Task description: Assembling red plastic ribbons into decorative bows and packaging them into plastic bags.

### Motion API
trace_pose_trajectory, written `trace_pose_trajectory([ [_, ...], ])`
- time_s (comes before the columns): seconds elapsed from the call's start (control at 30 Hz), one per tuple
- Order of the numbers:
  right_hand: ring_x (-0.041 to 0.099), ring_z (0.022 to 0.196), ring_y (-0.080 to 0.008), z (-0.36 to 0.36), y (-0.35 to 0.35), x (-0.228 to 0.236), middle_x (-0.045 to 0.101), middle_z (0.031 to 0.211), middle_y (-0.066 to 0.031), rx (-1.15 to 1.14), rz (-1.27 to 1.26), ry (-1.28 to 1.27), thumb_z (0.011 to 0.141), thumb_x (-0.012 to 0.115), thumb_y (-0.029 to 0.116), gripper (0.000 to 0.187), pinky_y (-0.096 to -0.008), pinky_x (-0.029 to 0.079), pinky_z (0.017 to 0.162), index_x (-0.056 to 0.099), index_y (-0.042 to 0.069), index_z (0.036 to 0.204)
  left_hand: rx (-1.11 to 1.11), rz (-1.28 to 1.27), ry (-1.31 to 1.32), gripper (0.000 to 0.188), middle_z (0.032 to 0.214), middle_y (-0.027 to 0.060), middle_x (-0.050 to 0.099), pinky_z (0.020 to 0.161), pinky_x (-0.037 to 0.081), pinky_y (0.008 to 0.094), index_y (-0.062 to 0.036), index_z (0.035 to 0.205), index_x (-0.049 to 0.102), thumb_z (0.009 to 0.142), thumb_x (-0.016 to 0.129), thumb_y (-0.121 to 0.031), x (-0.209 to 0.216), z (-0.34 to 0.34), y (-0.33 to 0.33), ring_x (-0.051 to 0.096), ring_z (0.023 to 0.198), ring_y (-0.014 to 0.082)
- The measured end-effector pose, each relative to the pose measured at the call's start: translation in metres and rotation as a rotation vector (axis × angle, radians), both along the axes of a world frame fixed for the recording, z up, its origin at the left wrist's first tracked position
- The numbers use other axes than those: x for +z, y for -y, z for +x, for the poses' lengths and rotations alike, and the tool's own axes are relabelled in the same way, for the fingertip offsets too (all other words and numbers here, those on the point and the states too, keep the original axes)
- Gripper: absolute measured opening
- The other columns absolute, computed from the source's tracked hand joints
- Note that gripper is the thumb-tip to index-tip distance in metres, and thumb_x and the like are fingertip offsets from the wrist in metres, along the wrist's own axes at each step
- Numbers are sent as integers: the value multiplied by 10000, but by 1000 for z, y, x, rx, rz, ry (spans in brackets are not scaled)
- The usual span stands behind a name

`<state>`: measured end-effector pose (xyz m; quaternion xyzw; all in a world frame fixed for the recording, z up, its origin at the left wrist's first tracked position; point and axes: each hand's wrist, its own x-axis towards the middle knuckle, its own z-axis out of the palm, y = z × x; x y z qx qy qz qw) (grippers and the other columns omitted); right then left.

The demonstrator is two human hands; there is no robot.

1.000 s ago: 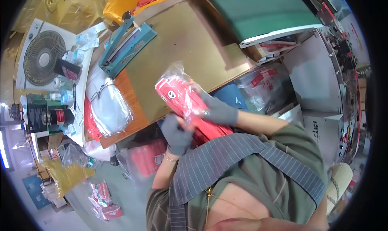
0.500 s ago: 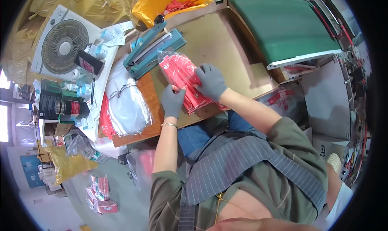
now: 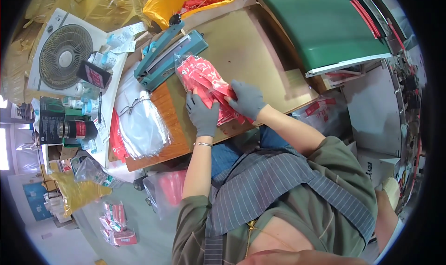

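A clear plastic bag [image 3: 182,63] filled with flat red packets [image 3: 203,73] lies slanted on the cardboard-covered table. My left hand [image 3: 203,116], in a grey glove, holds the near left side of the bag, with its fingers along the edge and its thumb over the packets. At the bag's right side, my right hand [image 3: 247,100], gloved the same, has its fingers bent round the edge of the bundle. Several red packets spread out between the hands, at the near end. Just beyond the bag stands a teal hand sealer [image 3: 172,58] with its lever raised.
Left of the sealer lies a tied stack of clear bags [image 3: 141,123]. A side table holds a fan [image 3: 65,56], a phone [image 3: 94,74] and a dark thermos [image 3: 76,129]. A green conveyor belt [image 3: 325,28] stands at right, a yellow bag [image 3: 160,9] of red pieces at the back.
My left hand has moved up and right along the bag, its fingers now straighter. The right hand has shifted slightly, and the packets at the near end lie differently. The whole view has shifted a little.
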<state>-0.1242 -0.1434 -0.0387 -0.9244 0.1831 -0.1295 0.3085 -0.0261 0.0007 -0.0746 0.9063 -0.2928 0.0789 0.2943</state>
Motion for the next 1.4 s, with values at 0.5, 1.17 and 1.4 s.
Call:
trace_pose_trajectory([
  [0.5, 601, 888, -364, -75, 16, -52, 614, 944, -203, 146, 657, 150, 821, 571, 170, 331, -396, 479, 774, 487, 54, 1119, -149, 206, -860, 494, 597, 213, 580, 524, 442, 400, 9, 603, 591, 852, 584, -417, 1, -109, -15, 591, 533, 283],
  [1.17, 326, 492, -12, -96, 71, 47, 373, 623, 58, -368, 1012, 757, 935, 494, 367, 425, -166, 263, 423, 500, 36, 1204, 2, -345, -1495, 362, 625, 56, 553, 445, 437, 227, -1, 883, 552, 933, 500, -355, 45, -151, -79, 536, 483, 121],
  [1.4, 370, 502, -19, -117, 74, 64, 402, 594, 72, -314, 592, 770, 886, 585, 306, 371, -188, 259, 451, 575, 5, 1102, -9, -671, -1409, 425, 687, 126, 626, 490, 493, 314, 4, 948, 600, 921, 466, -399, 19, -79, -20, 589, 510, 212],
])
